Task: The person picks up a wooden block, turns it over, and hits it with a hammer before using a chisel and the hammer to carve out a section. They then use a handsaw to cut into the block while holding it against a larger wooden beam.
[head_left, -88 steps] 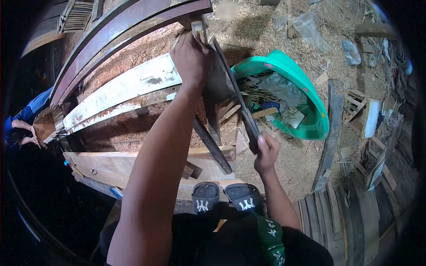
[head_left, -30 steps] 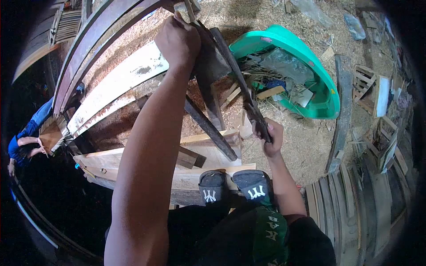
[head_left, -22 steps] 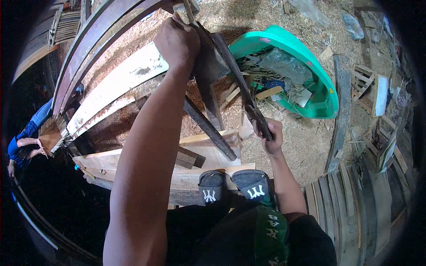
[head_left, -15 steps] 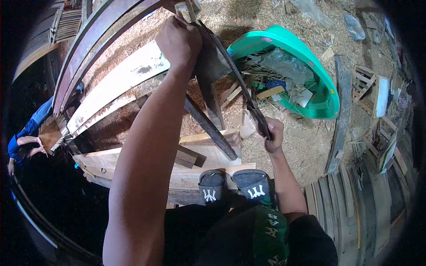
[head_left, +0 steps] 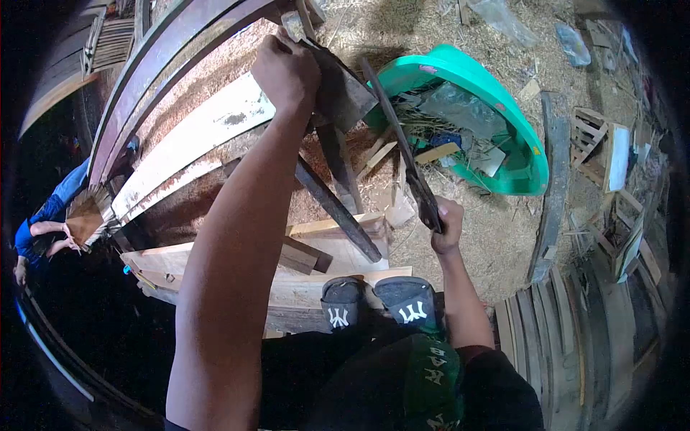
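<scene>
My right hand [head_left: 448,226] is wrapped around the handle end of a handsaw [head_left: 402,144]. Its narrow dark blade appears nearly edge-on and points up and away from me. Just left of the blade, a dark wooden board [head_left: 348,100] sticks out, and a gap shows between the two. My left hand [head_left: 287,75] is closed at the edge of this board, by a small light wood block [head_left: 293,25]; its fingertips are partly hidden. Beneath the board runs a slanting dark wooden leg [head_left: 338,165].
A green plastic tub [head_left: 535,154] of scraps stands on the sawdust-covered ground. Curved boat-like planks [head_left: 172,54] stretch to the left. My sandaled feet [head_left: 406,302] stand by a pale plank [head_left: 338,280]. Another person in blue [head_left: 43,215] is at far left. Stacked boards [head_left: 575,337] lie lower right.
The saw's blade has swung right, away from the board it was against, opening a gap. My right hand has shifted slightly right and down; my left hand stays almost in place.
</scene>
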`<state>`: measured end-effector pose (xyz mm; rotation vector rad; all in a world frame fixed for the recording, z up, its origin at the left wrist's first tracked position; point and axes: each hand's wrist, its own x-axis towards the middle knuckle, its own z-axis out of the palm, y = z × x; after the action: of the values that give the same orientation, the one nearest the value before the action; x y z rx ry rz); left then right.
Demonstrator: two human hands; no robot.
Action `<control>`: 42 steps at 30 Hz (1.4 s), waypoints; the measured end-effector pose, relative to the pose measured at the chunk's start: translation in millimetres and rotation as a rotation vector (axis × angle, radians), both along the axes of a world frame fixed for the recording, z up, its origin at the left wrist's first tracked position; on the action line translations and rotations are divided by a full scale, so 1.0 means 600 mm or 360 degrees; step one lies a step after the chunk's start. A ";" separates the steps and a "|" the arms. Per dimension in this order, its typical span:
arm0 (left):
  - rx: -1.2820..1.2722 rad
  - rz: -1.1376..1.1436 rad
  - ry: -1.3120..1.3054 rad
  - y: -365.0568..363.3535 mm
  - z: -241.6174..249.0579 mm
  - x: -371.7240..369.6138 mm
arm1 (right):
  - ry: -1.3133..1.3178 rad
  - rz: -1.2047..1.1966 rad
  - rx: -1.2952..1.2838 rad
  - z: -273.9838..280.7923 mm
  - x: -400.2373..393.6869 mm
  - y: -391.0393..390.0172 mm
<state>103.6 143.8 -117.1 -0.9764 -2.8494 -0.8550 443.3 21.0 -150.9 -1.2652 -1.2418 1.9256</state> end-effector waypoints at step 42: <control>0.0165 -0.0137 -0.0035 -0.003 -0.004 -0.003 | 0.0086 -0.0037 -0.0060 0.010 0.017 -0.022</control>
<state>102.0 142.0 -119.8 -1.0901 -2.7669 -1.0155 453.3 7.9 -144.8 -1.2331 -1.1643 1.9621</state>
